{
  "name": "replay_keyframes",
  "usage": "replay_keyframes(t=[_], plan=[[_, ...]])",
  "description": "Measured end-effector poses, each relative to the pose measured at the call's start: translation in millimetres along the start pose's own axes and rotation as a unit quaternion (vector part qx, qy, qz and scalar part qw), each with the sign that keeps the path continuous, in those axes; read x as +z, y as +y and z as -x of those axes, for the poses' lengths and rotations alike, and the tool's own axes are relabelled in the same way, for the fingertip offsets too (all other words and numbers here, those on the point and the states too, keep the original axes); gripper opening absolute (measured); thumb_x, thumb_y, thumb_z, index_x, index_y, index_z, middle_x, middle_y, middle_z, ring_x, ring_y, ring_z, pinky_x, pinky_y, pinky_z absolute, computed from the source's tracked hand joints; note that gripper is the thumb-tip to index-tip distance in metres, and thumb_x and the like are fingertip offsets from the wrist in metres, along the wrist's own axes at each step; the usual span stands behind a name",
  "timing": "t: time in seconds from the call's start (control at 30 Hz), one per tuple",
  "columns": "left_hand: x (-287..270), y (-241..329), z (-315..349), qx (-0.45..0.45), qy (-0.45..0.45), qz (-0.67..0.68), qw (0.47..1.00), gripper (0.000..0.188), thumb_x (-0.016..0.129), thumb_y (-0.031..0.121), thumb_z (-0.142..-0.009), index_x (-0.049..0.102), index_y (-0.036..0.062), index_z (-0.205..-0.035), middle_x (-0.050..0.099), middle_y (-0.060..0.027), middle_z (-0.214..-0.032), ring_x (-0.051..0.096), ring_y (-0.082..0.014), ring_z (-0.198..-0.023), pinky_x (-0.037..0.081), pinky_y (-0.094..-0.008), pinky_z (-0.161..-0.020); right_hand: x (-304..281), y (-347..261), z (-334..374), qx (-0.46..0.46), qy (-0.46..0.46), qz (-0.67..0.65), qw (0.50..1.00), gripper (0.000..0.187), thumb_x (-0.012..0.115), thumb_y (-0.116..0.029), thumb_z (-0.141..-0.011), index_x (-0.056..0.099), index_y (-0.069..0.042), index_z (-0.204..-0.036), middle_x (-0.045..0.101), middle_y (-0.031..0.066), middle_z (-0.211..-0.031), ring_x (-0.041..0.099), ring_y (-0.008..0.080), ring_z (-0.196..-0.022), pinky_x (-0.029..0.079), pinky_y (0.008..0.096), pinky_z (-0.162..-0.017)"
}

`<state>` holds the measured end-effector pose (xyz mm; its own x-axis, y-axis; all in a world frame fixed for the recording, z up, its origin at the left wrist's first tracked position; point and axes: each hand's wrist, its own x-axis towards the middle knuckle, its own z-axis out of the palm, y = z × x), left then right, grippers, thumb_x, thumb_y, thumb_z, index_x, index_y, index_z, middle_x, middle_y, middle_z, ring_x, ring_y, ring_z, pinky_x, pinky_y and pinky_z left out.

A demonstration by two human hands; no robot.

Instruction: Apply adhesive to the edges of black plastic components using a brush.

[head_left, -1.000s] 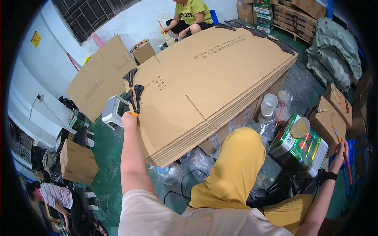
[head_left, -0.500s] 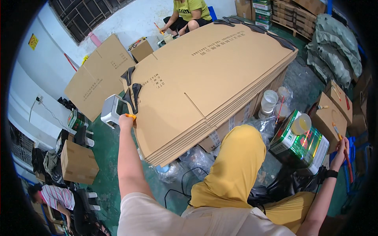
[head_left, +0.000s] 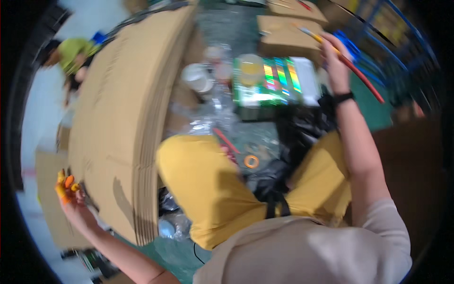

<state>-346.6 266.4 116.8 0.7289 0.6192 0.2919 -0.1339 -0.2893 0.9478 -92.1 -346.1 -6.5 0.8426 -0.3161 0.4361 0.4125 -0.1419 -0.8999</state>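
My right hand [head_left: 334,64] is closed around a paintbrush [head_left: 360,78] with a red handle, its pale bristles pointing up and left. Orange and yellow finger covers show on the fingertips of my left hand [head_left: 72,195]. That hand is raised beside the left edge of a stack of flat cardboard sheets [head_left: 118,109], fingers apart, with nothing visible in it. Near my right hand, a clear plastic cup [head_left: 250,70] of yellowish liquid stands on a green metal tin [head_left: 260,100]. The picture is blurred by motion.
Dark curved pieces [head_left: 146,15] lie along the stack's far edge. White tubs [head_left: 197,78] stand between stack and tin. A roll of orange tape [head_left: 251,162] lies on the floor by black plastic. Cardboard boxes [head_left: 288,40] stand ahead right. A person in green [head_left: 78,54] sits at far left.
My view has swung to the right, so the stack now sits farther left. My left hand has come away from the dark pieces at the sheet's edge. The brush stays in my right hand.
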Motion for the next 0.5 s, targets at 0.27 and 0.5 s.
replay_keyframes(t=[0.27,0.5], plan=[[399.3,-62.5,116.5,-0.009,-0.641,-0.171,0.748,0.029,0.049,0.015,-0.083,0.061,-0.0003,-0.104,0.064,-0.0120,-0.096,0.059,-0.0191,-0.089,0.046,-0.0335,-0.075,-46.9,-29.6,11.1,-0.014,-0.006,0.008,1.000,0.021,0.057,-0.020,-0.090,0.061,-0.003,-0.102,0.058,-0.0011,-0.076,0.049,0.0054,-0.066,0.038,0.0191,-0.056],[517.8,-215.8,257.9,0.203,-0.765,-0.386,0.474,0.028,0.062,0.025,-0.077,0.066,0.0047,-0.097,0.064,-0.0197,-0.097,0.061,-0.0339,-0.093,0.048,-0.0432,-0.079,-78.2,-42.6,22.5,-0.028,-0.001,-0.007,1.000,0.021,0.056,-0.019,-0.090,0.060,-0.003,-0.104,0.057,-0.0018,-0.077,0.049,0.0031,-0.064,0.038,0.0171,-0.053]])
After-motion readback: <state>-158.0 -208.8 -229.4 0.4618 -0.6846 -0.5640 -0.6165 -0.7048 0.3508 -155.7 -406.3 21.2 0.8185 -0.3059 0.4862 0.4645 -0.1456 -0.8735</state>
